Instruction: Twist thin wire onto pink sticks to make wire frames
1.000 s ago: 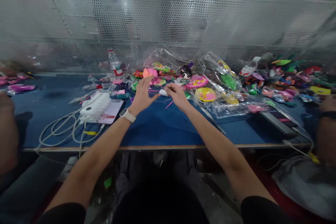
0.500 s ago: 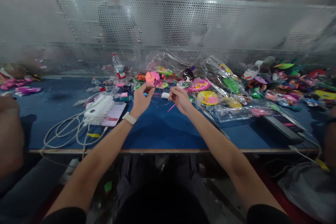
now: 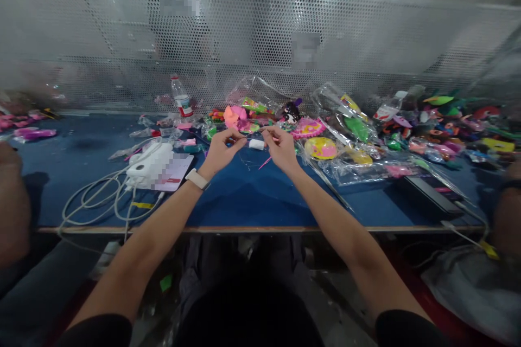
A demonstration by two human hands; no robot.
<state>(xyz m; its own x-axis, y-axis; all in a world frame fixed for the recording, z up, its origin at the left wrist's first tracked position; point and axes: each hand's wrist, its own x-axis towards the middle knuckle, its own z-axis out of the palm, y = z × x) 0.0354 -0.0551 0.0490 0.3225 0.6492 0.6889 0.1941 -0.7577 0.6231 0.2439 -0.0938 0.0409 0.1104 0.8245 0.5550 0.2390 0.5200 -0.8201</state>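
My left hand (image 3: 222, 149) and my right hand (image 3: 280, 149) are raised over the blue table (image 3: 252, 195), both with fingertips pinched. A thin thread seems to run between them, too fine to see well. A small white spool (image 3: 256, 144) lies on the table between the hands, and a pink stick (image 3: 265, 162) lies just below the right hand. A white watch (image 3: 197, 179) sits on my left wrist. Behind the hands is a pile of colourful toys (image 3: 244, 116) in clear bags.
A white charger with coiled cables (image 3: 148, 165) lies left of my hands. A water bottle (image 3: 179, 97) stands by the perforated metal screen (image 3: 260, 43). Bagged toys (image 3: 358, 135) and loose toys (image 3: 448, 119) fill the right side. Other people's arms show at both edges.
My left hand has gone from spread fingers to a pinch and come level with the right hand. The white spool now lies on the table between them.
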